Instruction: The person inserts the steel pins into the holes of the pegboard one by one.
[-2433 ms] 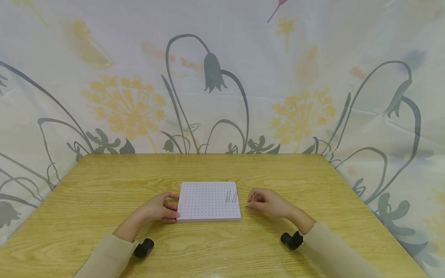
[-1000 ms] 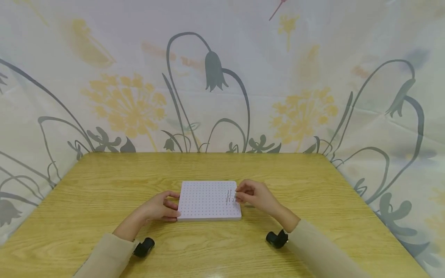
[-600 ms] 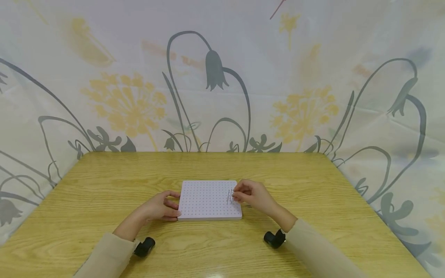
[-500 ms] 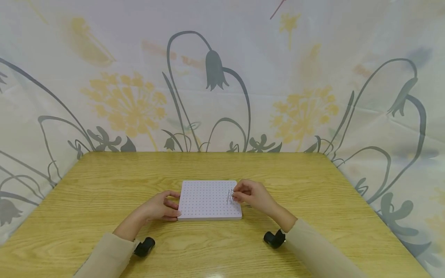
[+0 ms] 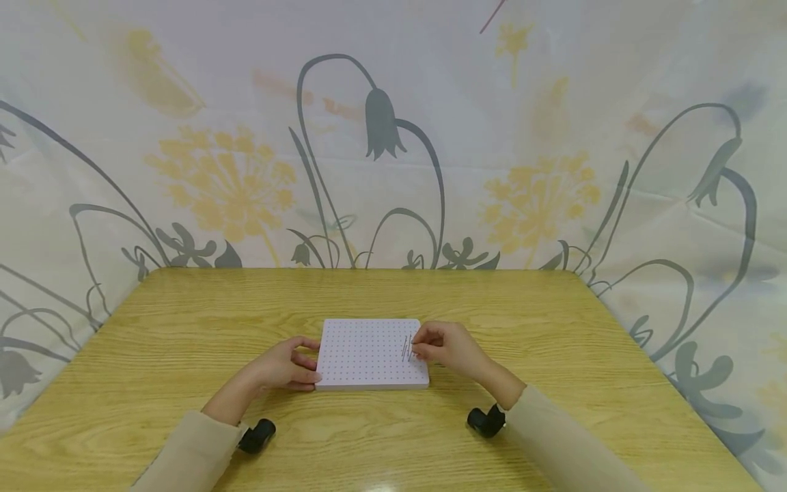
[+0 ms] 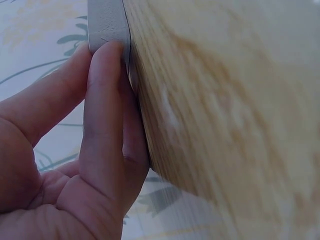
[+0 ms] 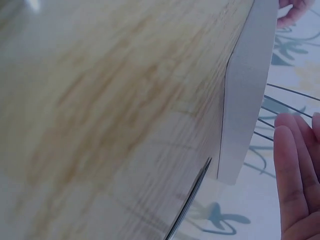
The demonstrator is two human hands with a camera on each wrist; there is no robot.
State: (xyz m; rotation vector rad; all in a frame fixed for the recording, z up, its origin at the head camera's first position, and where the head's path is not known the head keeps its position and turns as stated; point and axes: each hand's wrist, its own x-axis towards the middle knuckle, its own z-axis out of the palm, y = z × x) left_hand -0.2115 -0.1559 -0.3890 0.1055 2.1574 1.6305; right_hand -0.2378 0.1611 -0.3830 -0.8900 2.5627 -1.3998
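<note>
A white pegboard with rows of small holes lies on the table. My left hand grips its left edge, thumb on the near corner and fingers along the side; the left wrist view shows the fingertips against the board's end. Several thin metal pins stand up, leaning, near the right side. At these pins is my right hand, thumb and index finger together on one of them; the exact contact is partly hidden. Metal tweezers lie beside the board, pointed tips toward it.
The wood-grain table extends around the board on every side. Behind it hangs a pale curtain printed with flowers. A black wrist camera sits on the left wrist, another black camera on the right.
My right hand has moved left from the table beside the board to the pins, leaving the tweezers there. Over the last half second it barely shifts. The left hand stays on the board.
</note>
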